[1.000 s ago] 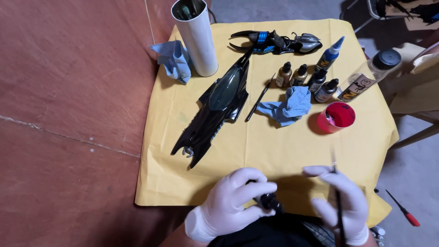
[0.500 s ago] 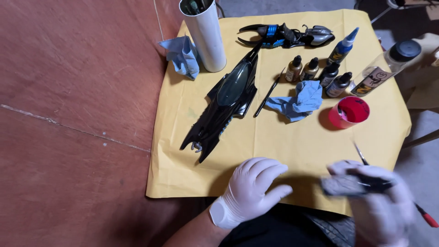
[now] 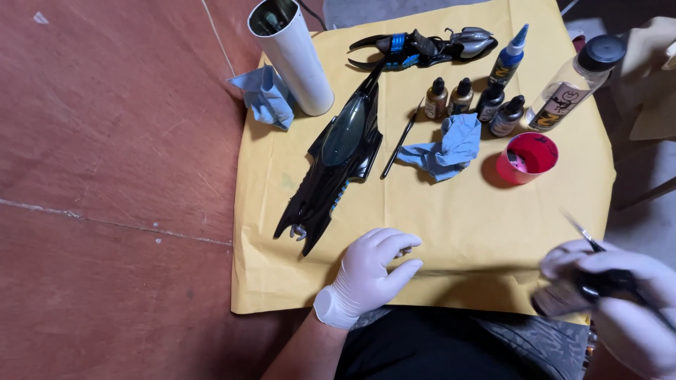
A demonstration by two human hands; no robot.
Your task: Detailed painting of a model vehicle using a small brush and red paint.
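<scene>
Head view — right hand (image 3: 620,302) with brush (image 3: 588,239) shifted right, blurred.

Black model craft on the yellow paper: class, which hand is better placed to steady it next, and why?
Probably the left hand. It is empty, fingers spread on the yellow paper, just beside the black model craft. The right hand is farther off and busy holding a thin brush.

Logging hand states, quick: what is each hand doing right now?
Left hand: open, empty, fingers resting on the yellow paper.
Right hand: blurred, closed around a thin brush and a small dark object.
</scene>
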